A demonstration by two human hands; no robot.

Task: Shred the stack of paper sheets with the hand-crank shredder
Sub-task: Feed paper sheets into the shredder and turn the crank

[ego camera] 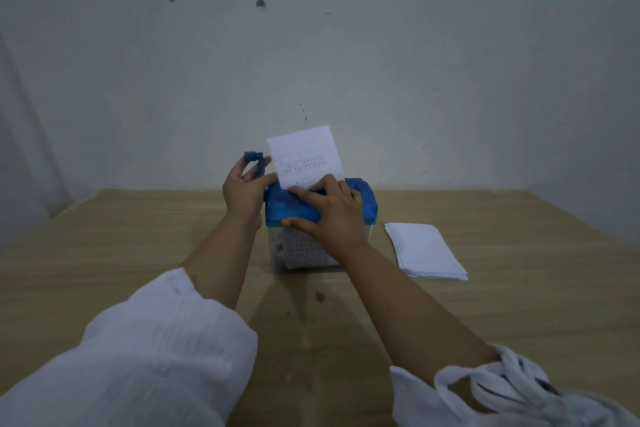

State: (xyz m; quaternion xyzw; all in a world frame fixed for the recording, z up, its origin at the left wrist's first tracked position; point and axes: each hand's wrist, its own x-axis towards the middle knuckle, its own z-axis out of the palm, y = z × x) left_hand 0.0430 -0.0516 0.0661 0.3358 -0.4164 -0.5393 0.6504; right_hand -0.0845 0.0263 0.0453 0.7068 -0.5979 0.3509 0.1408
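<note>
- While a printed sheet (304, 156) stands upright in the slot of the shredder (363, 199), the left hand (244, 192) curls its fingers round the blue crank (254, 159)
- right hand (334, 215) rests flat on the shredder's lid, fingers straight
- stack of paper (427, 250) lies on the table (138, 236), near the shredder's right side, not touching it

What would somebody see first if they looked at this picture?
The blue hand-crank shredder sits in the middle of the wooden table, with a printed sheet standing up out of its top. The left hand holds the crank at its left side, while the right hand lies flat on top of it. A stack of white sheets waits on the table to the right.
</note>
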